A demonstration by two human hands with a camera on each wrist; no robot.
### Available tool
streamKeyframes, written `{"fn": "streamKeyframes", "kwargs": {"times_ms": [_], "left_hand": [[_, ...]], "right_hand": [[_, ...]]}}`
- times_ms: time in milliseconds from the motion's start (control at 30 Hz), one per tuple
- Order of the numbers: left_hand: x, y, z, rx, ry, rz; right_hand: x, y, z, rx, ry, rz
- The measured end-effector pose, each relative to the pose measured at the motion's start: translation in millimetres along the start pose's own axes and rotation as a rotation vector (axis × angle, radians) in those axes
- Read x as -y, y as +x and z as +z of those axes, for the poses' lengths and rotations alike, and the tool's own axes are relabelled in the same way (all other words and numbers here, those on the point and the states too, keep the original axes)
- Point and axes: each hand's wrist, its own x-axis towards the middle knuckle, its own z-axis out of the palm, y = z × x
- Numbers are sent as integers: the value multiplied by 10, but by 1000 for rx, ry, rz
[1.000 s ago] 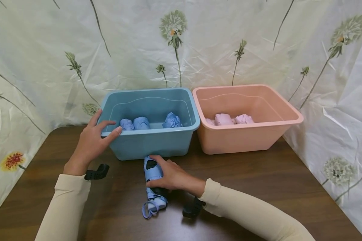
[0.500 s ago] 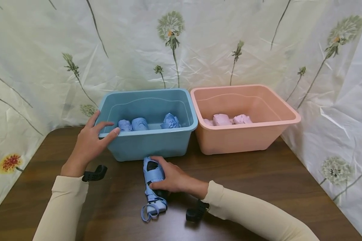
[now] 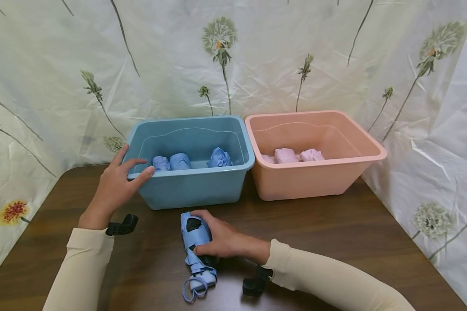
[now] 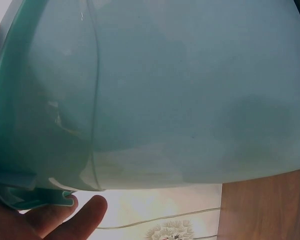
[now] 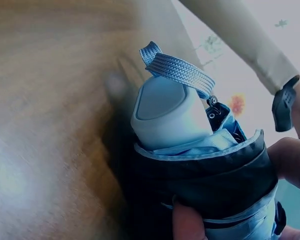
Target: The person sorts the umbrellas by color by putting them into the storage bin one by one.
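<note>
In the head view my right hand grips a folded blue umbrella lying on the table in front of the blue bin. Its white handle end and looped wrist strap show close up in the right wrist view, where dark fabric lies between thumb and fingers. My left hand holds the near left corner of the blue bin, fingers spread over the rim. Inside that bin sit several blue wrapped bundles. The left wrist view shows mostly the bin's outer wall, with fingertips past its rim.
Right beside the blue bin stands a pink bin with pink wrapped bundles inside. Both bins are on a dark wooden table. A flower-printed curtain hangs close behind and at both sides.
My right hand has drawn the umbrella a little nearer to me, opening a small gap to the blue bin. The left hand has stayed on the bin's rim.
</note>
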Motion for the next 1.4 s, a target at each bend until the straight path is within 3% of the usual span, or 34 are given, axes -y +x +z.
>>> {"fn": "streamKeyframes", "kwargs": {"times_ms": [533, 800, 1200, 1400], "left_hand": [[4, 4, -3, -4, 3, -3], [4, 4, -12, -1, 5, -8], [-3, 6, -8, 13, 7, -14], [-4, 13, -17, 7, 11, -5]], "right_hand": [[72, -168, -89, -18, 89, -35], [212, -229, -235, -7, 144, -34], [480, -371, -458, 22, 283, -100], [681, -483, -604, 22, 291, -133]]}}
